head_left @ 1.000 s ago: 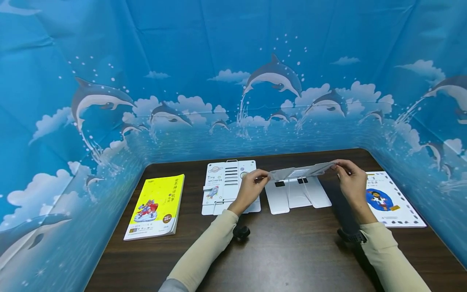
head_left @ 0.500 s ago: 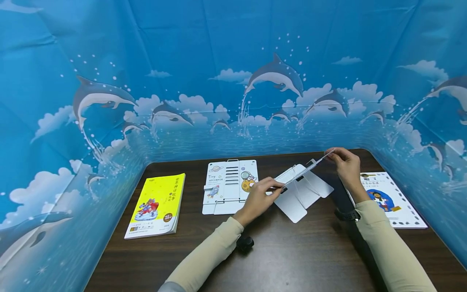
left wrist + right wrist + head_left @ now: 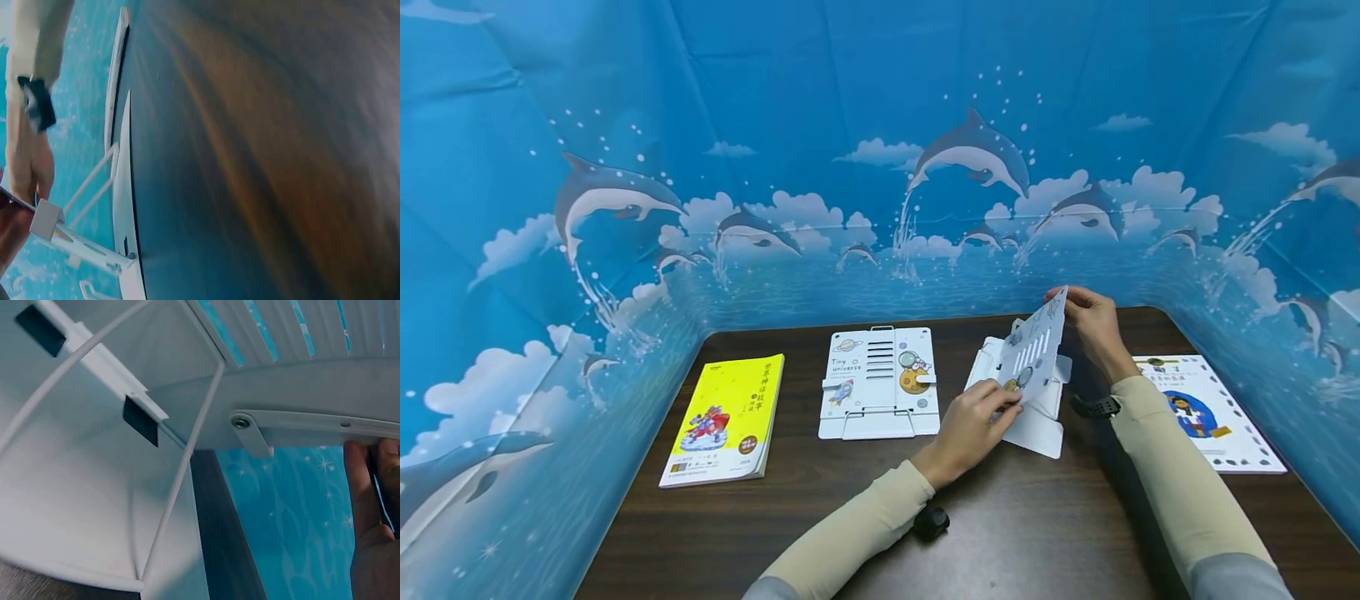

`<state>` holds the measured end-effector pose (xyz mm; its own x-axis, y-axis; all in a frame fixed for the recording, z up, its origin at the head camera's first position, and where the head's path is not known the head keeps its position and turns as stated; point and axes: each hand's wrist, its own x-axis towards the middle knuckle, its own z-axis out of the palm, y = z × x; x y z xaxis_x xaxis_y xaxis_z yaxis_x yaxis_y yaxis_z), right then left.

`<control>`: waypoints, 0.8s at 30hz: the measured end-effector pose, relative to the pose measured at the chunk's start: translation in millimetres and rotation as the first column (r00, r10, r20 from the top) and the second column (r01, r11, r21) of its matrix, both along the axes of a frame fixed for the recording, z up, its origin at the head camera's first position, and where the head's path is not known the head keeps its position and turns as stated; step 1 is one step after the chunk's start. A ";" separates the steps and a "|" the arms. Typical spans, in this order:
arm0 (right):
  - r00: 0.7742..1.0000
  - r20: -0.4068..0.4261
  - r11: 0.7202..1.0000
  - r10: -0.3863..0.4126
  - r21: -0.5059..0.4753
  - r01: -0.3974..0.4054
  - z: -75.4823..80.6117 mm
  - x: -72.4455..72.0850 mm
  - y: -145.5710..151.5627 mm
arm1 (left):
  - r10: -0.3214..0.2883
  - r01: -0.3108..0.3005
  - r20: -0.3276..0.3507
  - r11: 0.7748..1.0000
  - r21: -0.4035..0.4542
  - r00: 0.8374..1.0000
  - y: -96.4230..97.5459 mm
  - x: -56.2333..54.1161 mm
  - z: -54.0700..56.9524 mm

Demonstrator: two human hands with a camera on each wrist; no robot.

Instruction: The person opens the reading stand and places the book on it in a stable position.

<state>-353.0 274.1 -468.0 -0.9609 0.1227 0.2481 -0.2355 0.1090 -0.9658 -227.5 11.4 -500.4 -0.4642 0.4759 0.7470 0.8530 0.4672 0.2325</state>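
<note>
Left hand (image 3: 977, 421) and right hand (image 3: 1092, 327) pinch the raised panel (image 3: 1037, 350) of a white bookstand (image 3: 1035, 435) — left of the bookstand, a flat stand (image 3: 880, 385); right, a white book (image 3: 1217, 404).

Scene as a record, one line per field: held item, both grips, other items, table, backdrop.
held item: white stand, panel raised and tilted above its base
left grip: pinches the panel's near edge
right grip: holds the panel's far edge
middle: second stand, marked "Tiny universe"
far left: yellow book
far right: white book
table: dark wood
backdrop: blue, dolphins
</note>
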 end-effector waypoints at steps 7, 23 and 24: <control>0.997 0.070 0.990 0.039 0.131 -0.048 6.9 -12.3 -12.1 | 0.063 -0.069 -0.090 0.996 -0.064 0.994 20.2 8.5 -0.1; 0.910 0.057 0.904 0.410 0.107 -0.414 20.5 -11.9 -43.9 | 0.149 -0.159 -0.115 0.984 -0.080 0.982 56.8 20.6 -0.3; 0.902 0.048 0.896 0.429 0.103 -0.432 21.6 -11.1 -45.6 | 0.151 -0.160 -0.112 0.984 -0.076 0.982 58.3 21.1 -0.6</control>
<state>-364.2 228.5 -446.4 -0.9193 -0.3308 0.2130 -0.2604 0.1060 -0.9597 -206.4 69.7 -501.0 -0.4586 0.4671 0.7560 0.7859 0.6103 0.0996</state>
